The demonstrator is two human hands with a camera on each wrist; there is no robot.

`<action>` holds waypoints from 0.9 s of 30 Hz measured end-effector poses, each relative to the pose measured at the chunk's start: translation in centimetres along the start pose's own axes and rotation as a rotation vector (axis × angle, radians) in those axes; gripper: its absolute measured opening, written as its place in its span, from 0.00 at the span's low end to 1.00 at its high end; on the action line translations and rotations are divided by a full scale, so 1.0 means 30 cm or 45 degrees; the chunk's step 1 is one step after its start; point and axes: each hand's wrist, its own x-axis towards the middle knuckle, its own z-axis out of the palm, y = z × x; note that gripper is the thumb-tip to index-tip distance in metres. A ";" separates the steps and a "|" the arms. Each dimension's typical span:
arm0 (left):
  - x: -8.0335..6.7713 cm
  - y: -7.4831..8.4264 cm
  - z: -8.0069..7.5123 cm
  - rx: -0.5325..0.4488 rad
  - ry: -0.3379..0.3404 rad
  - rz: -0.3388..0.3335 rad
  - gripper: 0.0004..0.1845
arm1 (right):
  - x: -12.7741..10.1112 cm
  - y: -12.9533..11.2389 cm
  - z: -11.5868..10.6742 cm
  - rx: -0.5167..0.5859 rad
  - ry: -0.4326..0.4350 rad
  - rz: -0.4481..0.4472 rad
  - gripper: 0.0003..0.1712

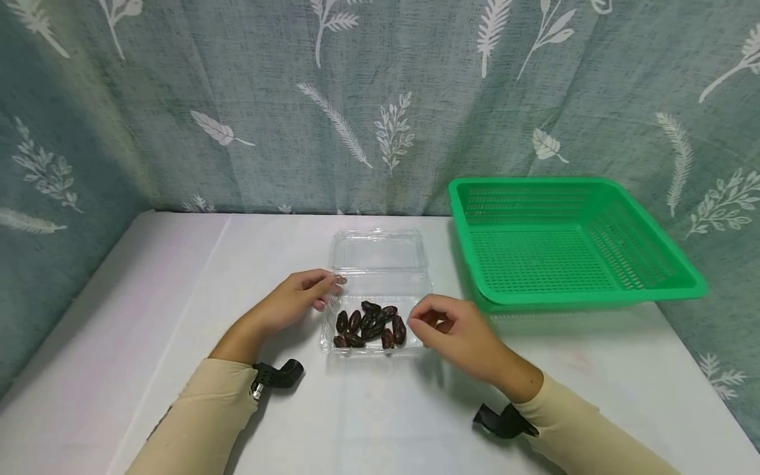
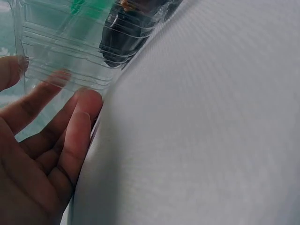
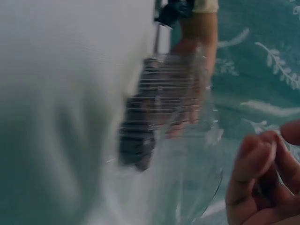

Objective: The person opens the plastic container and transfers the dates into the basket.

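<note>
A clear plastic clamshell box (image 1: 327,335) lies on the table with its lid (image 1: 378,253) folded back. Several dark brown dates (image 1: 373,328) sit in its base. My left hand (image 1: 299,297) grips the box's left side near the hinge. In the left wrist view, its thumb (image 2: 10,71) is at the plastic edge and the fingers are against the ribbed wall. Just off the right edge hovers my right hand (image 1: 454,333), fingers curled and tips close together. Its fingertips (image 3: 258,157) show nothing between them in the right wrist view, where the box is blurred.
At the back right stands a green plastic basket (image 1: 594,298) with slotted walls and nothing inside. A white cloth (image 1: 178,316) covers the table. Behind and at both sides hangs a grey-green leaf-patterned curtain (image 1: 249,99). Each wrist wears a black camera mount (image 1: 279,376).
</note>
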 end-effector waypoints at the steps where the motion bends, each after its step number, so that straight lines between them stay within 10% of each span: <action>1: 0.001 -0.002 0.003 0.000 0.000 0.002 0.22 | 0.021 -0.008 0.005 -0.015 -0.016 0.004 0.03; 14: 0.007 -0.008 0.017 -0.035 -0.012 0.005 0.21 | 0.188 0.024 0.060 -0.159 -0.213 0.049 0.05; 27: -0.002 -0.012 -0.007 -0.027 -0.007 0.013 0.20 | 0.216 0.066 0.065 -0.659 -0.227 -0.088 0.08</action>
